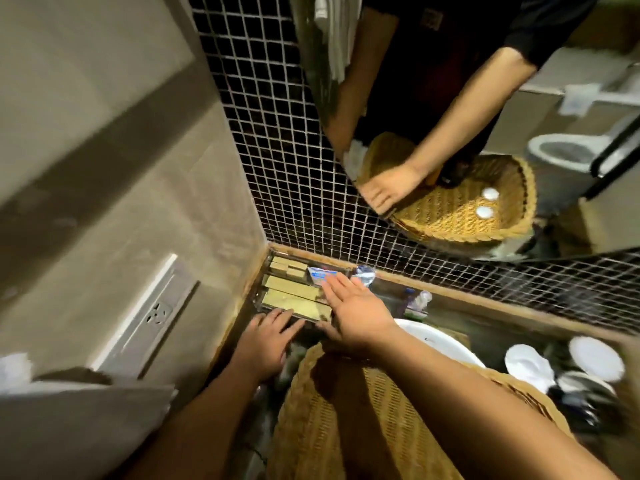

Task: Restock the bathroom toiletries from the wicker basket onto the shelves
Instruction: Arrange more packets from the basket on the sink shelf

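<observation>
Woven tan wicker basket (363,420) is kept at six o'clock, presumably within reach; at twelve o'clock, empty left hand (266,344) and flat-open right hand (353,306) are laid at the clear compartmented tray (266,308), apparently squaring yellow-green sachets (294,301).

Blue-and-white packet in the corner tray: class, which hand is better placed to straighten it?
Probably the right hand: its open fingers already lie over the blue-and-white packet. The left hand rests at the tray's near edge.
</observation>
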`<state>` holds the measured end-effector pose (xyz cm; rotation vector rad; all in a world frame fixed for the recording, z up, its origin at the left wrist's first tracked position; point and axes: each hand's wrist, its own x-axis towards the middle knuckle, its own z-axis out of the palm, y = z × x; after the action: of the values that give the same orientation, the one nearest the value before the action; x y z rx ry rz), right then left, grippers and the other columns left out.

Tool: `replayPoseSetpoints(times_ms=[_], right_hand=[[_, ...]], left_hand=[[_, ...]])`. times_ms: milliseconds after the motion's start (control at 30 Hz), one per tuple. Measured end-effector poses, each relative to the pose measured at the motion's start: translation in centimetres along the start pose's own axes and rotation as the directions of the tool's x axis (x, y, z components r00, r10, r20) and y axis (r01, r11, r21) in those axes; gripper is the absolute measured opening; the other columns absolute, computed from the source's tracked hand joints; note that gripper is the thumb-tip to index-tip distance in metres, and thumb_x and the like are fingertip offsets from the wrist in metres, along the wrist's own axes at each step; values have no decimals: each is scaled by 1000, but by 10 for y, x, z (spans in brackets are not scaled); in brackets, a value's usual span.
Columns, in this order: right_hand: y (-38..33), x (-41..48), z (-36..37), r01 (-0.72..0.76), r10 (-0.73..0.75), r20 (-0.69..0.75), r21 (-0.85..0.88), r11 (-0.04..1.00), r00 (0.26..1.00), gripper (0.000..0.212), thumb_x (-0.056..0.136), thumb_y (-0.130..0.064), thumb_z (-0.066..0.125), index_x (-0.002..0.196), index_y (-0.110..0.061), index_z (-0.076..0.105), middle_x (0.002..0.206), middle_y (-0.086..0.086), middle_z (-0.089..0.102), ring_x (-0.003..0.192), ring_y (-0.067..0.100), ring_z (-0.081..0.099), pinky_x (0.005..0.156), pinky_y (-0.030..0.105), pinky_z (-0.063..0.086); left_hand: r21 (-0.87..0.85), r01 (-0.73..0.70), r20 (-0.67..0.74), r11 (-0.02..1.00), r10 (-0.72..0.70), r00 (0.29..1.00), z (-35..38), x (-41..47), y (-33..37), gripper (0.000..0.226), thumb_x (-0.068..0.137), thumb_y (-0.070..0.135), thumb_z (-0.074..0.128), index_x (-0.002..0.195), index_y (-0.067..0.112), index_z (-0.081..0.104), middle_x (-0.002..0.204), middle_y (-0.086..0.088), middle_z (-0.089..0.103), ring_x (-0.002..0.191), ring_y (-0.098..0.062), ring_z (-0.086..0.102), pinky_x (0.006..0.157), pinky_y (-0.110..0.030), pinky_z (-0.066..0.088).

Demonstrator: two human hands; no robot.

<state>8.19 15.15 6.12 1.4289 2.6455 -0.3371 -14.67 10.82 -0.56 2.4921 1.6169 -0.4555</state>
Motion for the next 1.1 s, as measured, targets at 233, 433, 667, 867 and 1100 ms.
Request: replayPoseSetpoints(times_ms=[233, 433, 667, 867, 1100], right_hand=[[30, -81, -4, -147, 147, -5, -21, 989, 989, 108, 80, -87, 13, 157, -12, 0, 165, 6, -3, 151, 22, -7, 121, 39, -6], [56, -142, 22, -357, 355, 52, 18, 934, 933, 119, 70, -95, 6, 155, -14, -11, 163, 3, -14, 149, 19, -13, 121, 39, -5], [62, -179, 49, -469, 465, 90, 29, 883, 881, 122, 68, -97, 15, 156, -16, -10, 163, 1, -13, 149, 18, -13, 122, 39, -3], [48, -180, 57, -479, 470, 105, 90, 873, 876, 119, 66, -97, 14, 154, -23, -18, 159, -5, -23, 142, 11, -25, 116, 32, -13], [41, -161, 53, -460, 453, 88, 86, 884, 887, 117, 71, -95, 20, 155, -21, -15, 160, -4, -20, 147, 14, -19, 121, 35, -7]], left_hand=[[82, -78, 67, 994, 73, 995, -32, 22, 11, 74, 92, 32, 55, 155, 34, 16, 164, -2, 13, 149, -25, 15, 121, -48, 11], [76, -180, 102, 981, 172, 980, -32, 56, 27, 64, 93, 33, 57, 151, 34, 29, 161, 5, 25, 146, -18, 22, 120, -42, 14], [192, -396, 225, 898, 352, 908, -26, 102, 30, 74, 95, 25, 57, 154, 36, 15, 160, 7, 27, 147, -20, 20, 118, -43, 15], [287, -585, 207, 758, 547, 811, -12, 119, 10, 89, 93, 32, 61, 154, 32, -4, 152, -1, 43, 141, -23, 32, 114, -44, 28], [307, -637, 152, 707, 625, 766, -1, 116, -12, 90, 95, 19, 54, 154, 31, -12, 157, -2, 34, 145, -27, 26, 115, -46, 24]])
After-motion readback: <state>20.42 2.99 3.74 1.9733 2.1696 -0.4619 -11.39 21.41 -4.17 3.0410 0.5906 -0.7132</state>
